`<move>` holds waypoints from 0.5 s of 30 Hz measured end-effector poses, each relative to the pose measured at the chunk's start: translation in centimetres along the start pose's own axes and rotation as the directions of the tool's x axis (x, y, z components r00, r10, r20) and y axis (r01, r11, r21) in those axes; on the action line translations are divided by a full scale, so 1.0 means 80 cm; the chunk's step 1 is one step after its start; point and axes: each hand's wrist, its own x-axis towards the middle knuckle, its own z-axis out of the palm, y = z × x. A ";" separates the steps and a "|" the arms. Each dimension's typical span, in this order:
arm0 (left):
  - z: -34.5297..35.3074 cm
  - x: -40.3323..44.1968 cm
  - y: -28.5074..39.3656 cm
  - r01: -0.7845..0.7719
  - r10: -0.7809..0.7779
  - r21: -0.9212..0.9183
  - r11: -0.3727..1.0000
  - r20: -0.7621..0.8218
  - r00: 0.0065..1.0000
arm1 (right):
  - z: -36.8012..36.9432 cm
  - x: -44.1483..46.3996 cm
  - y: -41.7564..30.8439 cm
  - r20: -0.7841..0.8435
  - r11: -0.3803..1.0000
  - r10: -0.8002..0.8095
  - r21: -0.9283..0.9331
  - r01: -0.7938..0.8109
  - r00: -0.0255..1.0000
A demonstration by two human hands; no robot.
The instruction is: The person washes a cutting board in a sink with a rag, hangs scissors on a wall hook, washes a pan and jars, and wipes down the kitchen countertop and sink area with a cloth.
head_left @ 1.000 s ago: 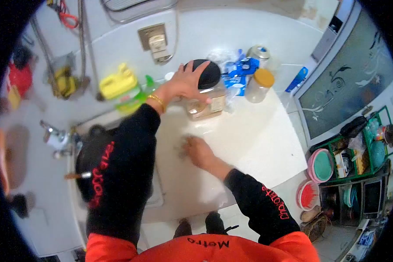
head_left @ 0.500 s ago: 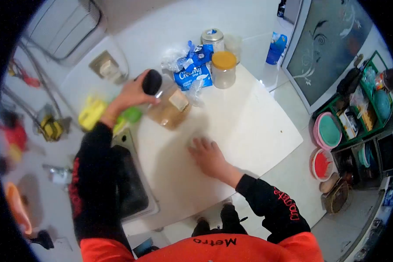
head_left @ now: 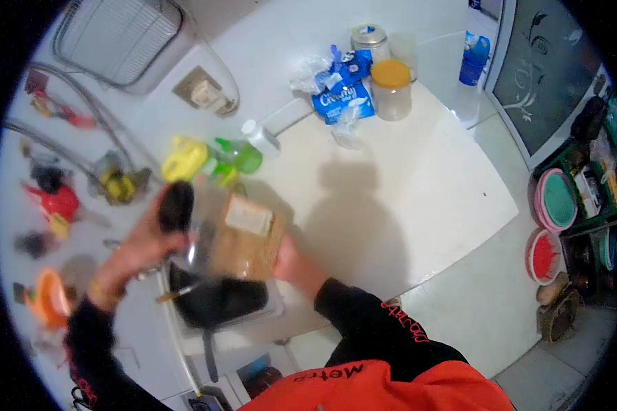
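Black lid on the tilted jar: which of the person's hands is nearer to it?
Left. The left hand grips the jar at its black lid, while the right hand is at the jar's opposite end, by the base.

"Creamy" on blue pkt (head_left: 343, 103); "Metro" on red top (head_left: 418, 383); txt on R sleeve (head_left: 377, 329), jar label (head_left: 249, 216) illegible.

Blurred jar (head_left: 236, 252), label (head_left: 248, 215) illegible
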 end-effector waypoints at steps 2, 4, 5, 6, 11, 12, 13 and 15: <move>0.001 -0.036 -0.016 -0.071 0.066 0.152 0.986 0.039 0.997 | 0.002 0.005 0.012 -0.042 0.997 0.056 -0.041 -0.058 0.998; 0.001 -0.049 -0.049 -0.166 0.169 0.118 0.979 -0.011 0.986 | 0.009 0.002 0.017 -0.070 0.986 0.071 -0.148 -0.081 0.995; 0.005 -0.053 -0.059 -0.249 0.249 0.004 0.968 -0.039 0.968 | 0.010 -0.003 0.023 -0.084 0.983 0.082 -0.158 -0.095 0.993; 0.007 -0.056 -0.058 -0.255 0.258 0.050 0.966 -0.081 0.963 | 0.011 -0.004 0.030 -0.119 0.983 0.072 -0.160 -0.091 0.990; 0.000 -0.063 -0.047 -0.266 0.285 0.204 0.942 -0.074 0.956 | 0.001 -0.008 0.026 -0.124 0.965 0.080 -0.240 -0.108 0.989; 0.004 -0.065 -0.056 -0.303 0.330 0.218 0.928 -0.099 0.939 | 0.005 -0.010 0.022 -0.087 0.959 0.027 -0.278 -0.050 0.996; 0.011 -0.071 -0.063 -0.297 0.322 0.200 0.934 -0.107 0.941 | 0.009 -0.011 0.018 -0.044 0.950 -0.024 -0.311 0.009 0.999; 0.024 -0.079 -0.075 -0.275 0.314 0.195 0.941 -0.213 0.925 | 0.024 -0.004 0.005 -0.031 0.938 -0.138 -0.324 0.121 0.990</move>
